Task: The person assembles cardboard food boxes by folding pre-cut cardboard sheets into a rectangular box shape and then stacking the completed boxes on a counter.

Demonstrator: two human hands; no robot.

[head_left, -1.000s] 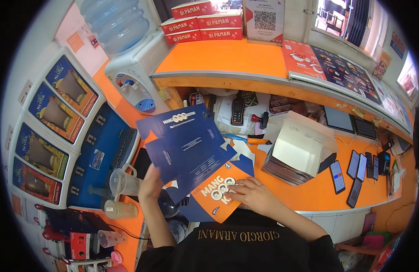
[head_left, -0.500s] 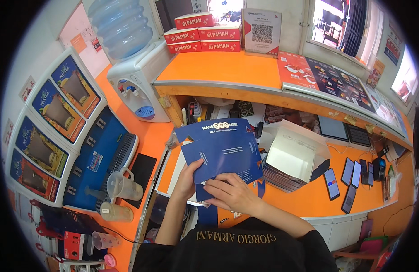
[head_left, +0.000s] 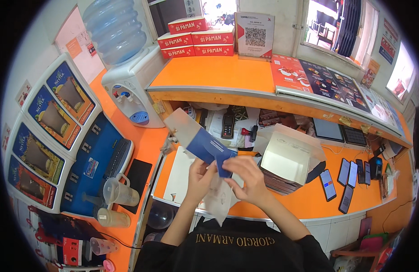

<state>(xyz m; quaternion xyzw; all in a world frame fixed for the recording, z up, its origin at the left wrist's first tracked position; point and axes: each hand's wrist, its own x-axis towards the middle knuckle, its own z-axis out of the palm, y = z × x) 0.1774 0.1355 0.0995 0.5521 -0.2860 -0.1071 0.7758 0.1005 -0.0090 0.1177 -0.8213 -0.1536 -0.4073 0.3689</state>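
A flat cardboard box blank, blue on one face and greyish white on its flaps, is held up above the orange counter, tilted and partly folded. My left hand grips its lower left side, thumb pressed near a blue fold. On the other side, my right hand has its fingers bent around a small blue flap. One pale flap hangs down between my hands, and another sticks up toward the far left. My fingers hide part of the folds. Right of my hands stands a stack of nested open boxes with white insides.
Several phones lie at the right of the counter. A card terminal and a red-handled stamp sit under the raised shelf. Red boxes are piled on top. Left are a drink dispenser and plastic jugs.
The box blank has been turned and bent, so its pale flaps now show. My right hand has risen and curled its fingers. The card terminal behind has come into view.
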